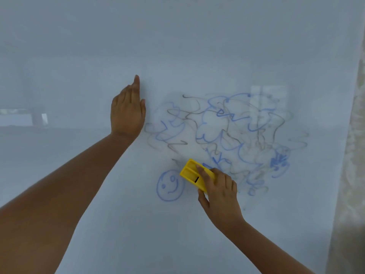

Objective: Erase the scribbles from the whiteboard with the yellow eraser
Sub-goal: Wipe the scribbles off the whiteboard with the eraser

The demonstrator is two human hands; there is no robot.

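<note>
The whiteboard (177,40) fills almost the whole view. Tangled blue and grey scribbles (227,133) cover its middle right, partly smeared and faded. A blue smiley face (170,185) is drawn at their lower left. My right hand (219,192) grips the yellow eraser (190,172) and presses it against the board at the scribbles' lower edge, just right of the smiley. My left hand (127,112) lies flat on the board with fingers together and pointing up, just left of the scribbles, holding nothing.
A pale patterned curtain (351,175) hangs along the right edge, past the board's side. Faint room reflections show on the board's surface at left and upper right.
</note>
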